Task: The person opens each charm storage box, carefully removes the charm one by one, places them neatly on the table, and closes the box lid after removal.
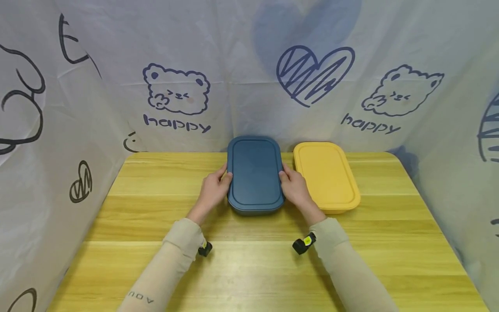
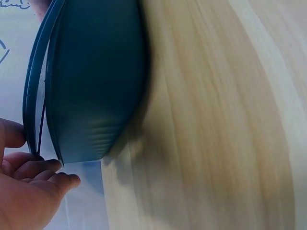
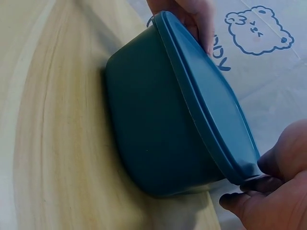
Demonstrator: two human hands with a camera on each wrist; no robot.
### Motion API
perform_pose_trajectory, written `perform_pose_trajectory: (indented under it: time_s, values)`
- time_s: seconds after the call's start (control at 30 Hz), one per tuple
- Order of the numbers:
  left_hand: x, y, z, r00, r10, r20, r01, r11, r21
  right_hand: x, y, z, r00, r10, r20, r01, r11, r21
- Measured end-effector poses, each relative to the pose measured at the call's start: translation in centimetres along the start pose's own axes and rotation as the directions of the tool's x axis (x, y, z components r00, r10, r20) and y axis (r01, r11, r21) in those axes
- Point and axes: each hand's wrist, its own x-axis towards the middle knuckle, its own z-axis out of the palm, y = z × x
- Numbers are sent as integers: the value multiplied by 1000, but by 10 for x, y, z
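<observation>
A blue rectangular storage box (image 2: 96, 81) with rounded corners stands on the wooden table, its blue lid (image 1: 255, 173) on top. My left hand (image 1: 212, 186) grips the lid's left edge, thumb on the upper face and fingers beneath the rim. A narrow gap shows between lid and box rim along that side in the left wrist view. On the opposite edge, my right hand (image 1: 296, 186) pinches the lid between thumb and fingers, as the right wrist view shows. Along that near side the lid sits close against the box.
A yellow box with a yellow lid (image 1: 326, 175) stands just right of the blue one, beside my right hand. Behind both hangs a pale cloth (image 1: 245, 104) with printed bears and hearts, and it also lines the sides of the wooden table (image 1: 249, 264).
</observation>
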Motion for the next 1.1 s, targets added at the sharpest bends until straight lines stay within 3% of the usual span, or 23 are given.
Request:
perform_pose_trajectory:
  time_s: [0.47,0.73,1.1]
  values:
    - [2,10,-11,999,43,30,-42,998,-36,1,-8,-11,999,-49,-7,49,999,-15]
    - [2,15,-16,999,40,-1,-40,997,-59,2,-11,-13,997,-75,-25,75,997,-18]
    - [4,12,-23,1000,12,7,-11,988,-157,4,-16,-12,999,-38,-6,39,995,93]
